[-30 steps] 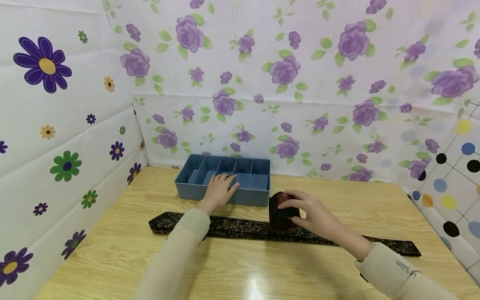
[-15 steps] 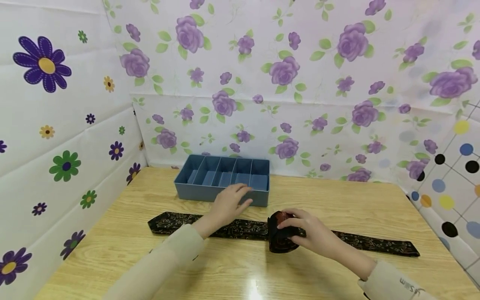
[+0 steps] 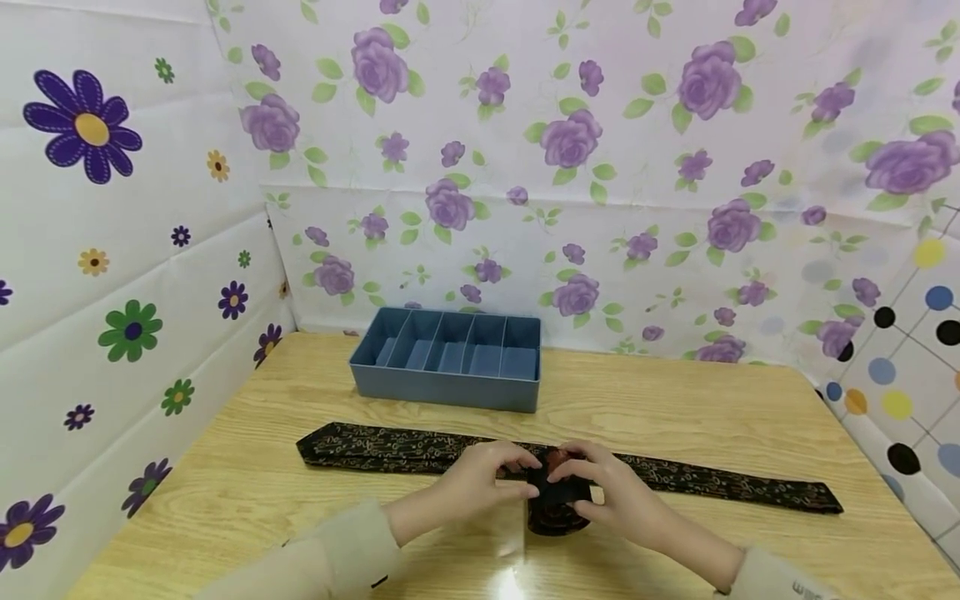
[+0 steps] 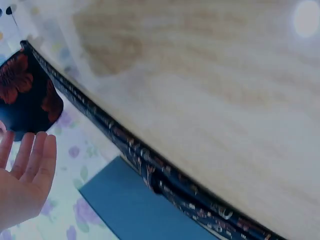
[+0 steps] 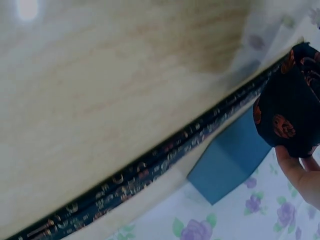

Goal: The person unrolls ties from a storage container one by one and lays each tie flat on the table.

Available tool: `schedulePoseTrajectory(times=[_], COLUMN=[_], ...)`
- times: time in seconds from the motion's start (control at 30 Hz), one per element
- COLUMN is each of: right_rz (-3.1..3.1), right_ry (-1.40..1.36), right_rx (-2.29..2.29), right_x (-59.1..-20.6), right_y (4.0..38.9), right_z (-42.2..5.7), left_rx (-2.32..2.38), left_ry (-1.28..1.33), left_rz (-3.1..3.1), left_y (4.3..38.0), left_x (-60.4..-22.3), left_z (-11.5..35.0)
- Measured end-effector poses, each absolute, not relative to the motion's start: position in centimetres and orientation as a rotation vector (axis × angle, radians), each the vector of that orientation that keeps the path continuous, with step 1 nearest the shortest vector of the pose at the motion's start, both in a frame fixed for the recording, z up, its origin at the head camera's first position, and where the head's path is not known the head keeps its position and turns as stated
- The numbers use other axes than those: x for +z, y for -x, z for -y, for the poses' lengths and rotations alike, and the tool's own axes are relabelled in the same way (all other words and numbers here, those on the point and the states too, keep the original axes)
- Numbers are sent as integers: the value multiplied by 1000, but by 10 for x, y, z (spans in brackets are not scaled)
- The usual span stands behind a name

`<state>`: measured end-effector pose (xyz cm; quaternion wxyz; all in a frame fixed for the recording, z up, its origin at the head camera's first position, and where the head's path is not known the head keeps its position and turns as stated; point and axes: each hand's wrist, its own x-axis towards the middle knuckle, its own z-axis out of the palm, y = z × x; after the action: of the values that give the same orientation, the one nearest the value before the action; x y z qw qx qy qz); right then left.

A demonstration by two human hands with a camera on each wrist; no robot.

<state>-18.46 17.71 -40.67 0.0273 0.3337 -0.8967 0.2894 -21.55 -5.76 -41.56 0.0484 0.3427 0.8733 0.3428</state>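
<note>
A rolled-up dark necktie (image 3: 558, 493) with red flowers is between the two hands, on the near side of a second necktie. My right hand (image 3: 621, 492) grips the roll from the right, thumb low and fingers over the top. From the left, my left hand (image 3: 480, 477) brings its fingertips to the roll's side; in the left wrist view its fingers (image 4: 37, 155) look nearly straight at the roll's edge. The second necktie (image 3: 382, 447), black with small gold and pale figures, lies stretched flat across the table. Its middle is partly hidden by hands and roll.
Behind the flat necktie stands a blue divided box (image 3: 442, 386) with several compartments, no contents visible. The wooden table (image 3: 225, 500) meets a flowered cloth wall (image 3: 637, 275) at the back, with more patterned cloth at both sides.
The right hand has brought the rolled necktie down and toward the near side. The left hand has left the blue box and come right to the roll.
</note>
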Motion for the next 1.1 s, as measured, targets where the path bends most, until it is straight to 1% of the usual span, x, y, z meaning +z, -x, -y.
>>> schedulePoseTrajectory(times=[0.37, 0.53, 0.8, 1.1], right_rz=[2721, 2733, 2809, 2826], right_ry=[-1033, -1009, -1086, -1106], right_rx=[904, 921, 776, 621], right_x=[-432, -431, -425, -422], right_y=[179, 178, 179, 177], right_z=[-171, -172, -175, -177], left_rx=[885, 864, 827, 819], left_ry=[-1082, -1110, -1083, -1133], left_rz=[-2688, -2683, -2650, -2613], left_y=[204, 205, 204, 203], left_x=[-426, -423, -424, -426], left_z=[52, 50, 50, 52])
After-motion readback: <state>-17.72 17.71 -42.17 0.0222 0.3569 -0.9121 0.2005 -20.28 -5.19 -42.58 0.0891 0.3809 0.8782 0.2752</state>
